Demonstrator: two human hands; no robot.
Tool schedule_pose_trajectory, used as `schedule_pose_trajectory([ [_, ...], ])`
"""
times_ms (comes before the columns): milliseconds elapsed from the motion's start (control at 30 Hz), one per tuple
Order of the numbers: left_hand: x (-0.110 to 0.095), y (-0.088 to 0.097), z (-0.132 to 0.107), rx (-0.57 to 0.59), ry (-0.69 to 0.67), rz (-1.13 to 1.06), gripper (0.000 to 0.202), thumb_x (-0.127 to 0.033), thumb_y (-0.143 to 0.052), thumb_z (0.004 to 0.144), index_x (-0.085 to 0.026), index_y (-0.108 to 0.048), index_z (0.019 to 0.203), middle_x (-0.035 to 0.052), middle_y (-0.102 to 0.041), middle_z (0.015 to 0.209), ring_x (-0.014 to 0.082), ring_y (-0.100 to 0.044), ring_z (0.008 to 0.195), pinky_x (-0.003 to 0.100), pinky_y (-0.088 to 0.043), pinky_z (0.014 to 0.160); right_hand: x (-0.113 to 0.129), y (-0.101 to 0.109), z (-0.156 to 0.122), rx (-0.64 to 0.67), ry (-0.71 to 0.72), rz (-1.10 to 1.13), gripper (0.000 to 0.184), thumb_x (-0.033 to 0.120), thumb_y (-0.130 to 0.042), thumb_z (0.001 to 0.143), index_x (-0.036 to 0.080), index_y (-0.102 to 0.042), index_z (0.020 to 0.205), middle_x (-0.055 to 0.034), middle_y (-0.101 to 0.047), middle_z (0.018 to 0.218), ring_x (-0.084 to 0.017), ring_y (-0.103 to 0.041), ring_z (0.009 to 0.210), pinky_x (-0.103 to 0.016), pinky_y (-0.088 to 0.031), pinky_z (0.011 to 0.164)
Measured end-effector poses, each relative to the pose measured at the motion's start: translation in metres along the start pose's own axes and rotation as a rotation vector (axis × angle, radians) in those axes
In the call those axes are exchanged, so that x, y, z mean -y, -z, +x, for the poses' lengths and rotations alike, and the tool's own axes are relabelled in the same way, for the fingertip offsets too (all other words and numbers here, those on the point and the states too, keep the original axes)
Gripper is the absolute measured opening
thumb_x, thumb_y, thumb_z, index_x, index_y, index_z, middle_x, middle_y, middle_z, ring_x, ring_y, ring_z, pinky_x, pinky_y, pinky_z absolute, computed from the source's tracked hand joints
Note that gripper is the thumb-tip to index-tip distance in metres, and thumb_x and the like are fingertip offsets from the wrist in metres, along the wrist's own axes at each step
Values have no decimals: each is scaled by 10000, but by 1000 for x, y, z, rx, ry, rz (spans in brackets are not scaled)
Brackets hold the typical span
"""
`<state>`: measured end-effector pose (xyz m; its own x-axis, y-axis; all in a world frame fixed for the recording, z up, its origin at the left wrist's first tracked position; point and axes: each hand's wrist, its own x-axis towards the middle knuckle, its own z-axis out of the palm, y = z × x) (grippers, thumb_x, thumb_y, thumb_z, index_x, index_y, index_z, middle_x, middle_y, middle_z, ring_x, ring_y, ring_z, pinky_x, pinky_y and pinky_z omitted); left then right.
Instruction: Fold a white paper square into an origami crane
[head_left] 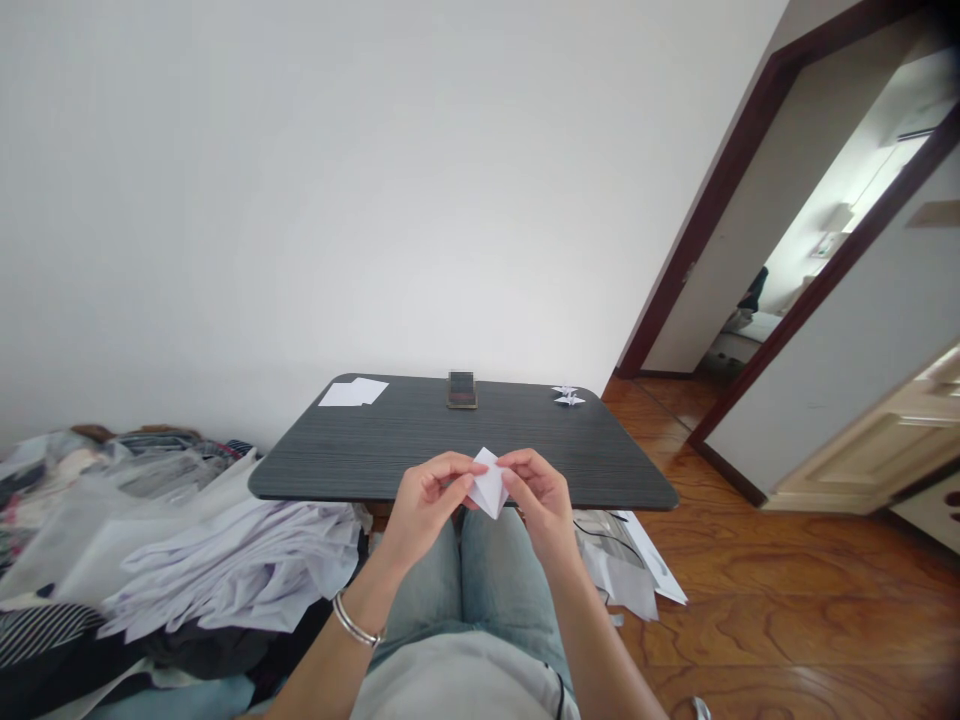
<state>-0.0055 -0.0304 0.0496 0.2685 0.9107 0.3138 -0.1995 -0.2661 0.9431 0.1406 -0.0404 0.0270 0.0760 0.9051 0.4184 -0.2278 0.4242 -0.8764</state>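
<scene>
A small folded piece of white paper [489, 486] is pinched between my left hand [426, 503] and my right hand [541, 497], held in front of my lap just off the near edge of the table. Its folds come to a point at the top. A dark wood-grain table [465, 440] stands beyond my hands. On it lie flat white paper sheets [354, 392], a phone [462, 390] propped near the far edge, and small white origami cranes [568, 396] at the far right. A silver bangle [357, 620] circles my left wrist.
Folded white clothes and plastic sheeting [232, 565] are heaped to my left, beside a striped fabric pile [45, 635]. Papers and a dark cable [619, 560] lie by the table's right side. A polished wooden floor [772, 590] and a doorway [817, 220] are on the right.
</scene>
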Motion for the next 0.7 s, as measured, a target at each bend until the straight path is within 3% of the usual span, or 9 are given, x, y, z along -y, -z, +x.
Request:
schedule_pose_trajectory([
  [133, 6, 1, 2, -75, 16, 94, 117, -214, -669, 681, -129, -708, 751, 53, -658, 761, 142, -602, 684, 205, -491, 582, -1, -2, 1, -44, -91, 10, 226, 293, -656, 734, 183, -564, 909, 18, -627, 608, -114, -538, 508, -217, -421, 502],
  [267, 8, 0, 3, -101, 62, 77, 130, -200, -672, 678, -129, -667, 787, 41, -676, 735, 139, -624, 675, 208, -494, 616, -3, 0, 1, -63, -118, -25, 229, 294, -665, 727, 167, -599, 906, 10, -644, 606, -112, -548, 503, -220, -436, 510],
  [500, 4, -4, 2, -90, 87, -41, 344, -241, -656, 709, -136, -550, 1019, 2, -648, 684, 121, -617, 609, 228, -506, 617, -4, 1, 5, -29, -132, -104, 220, 343, -663, 718, 152, -598, 630, 20, -560, 527, -98, -495, 472, -207, -414, 465],
  [700, 10, -7, 4, -49, 146, -83, 354, -234, -703, 667, -136, -542, 966, 5, -644, 709, 114, -605, 602, 199, -492, 553, -3, -5, 5, -64, -57, -129, 254, 344, -635, 748, 158, -549, 597, 42, -475, 501, -76, -409, 449, -193, -328, 433],
])
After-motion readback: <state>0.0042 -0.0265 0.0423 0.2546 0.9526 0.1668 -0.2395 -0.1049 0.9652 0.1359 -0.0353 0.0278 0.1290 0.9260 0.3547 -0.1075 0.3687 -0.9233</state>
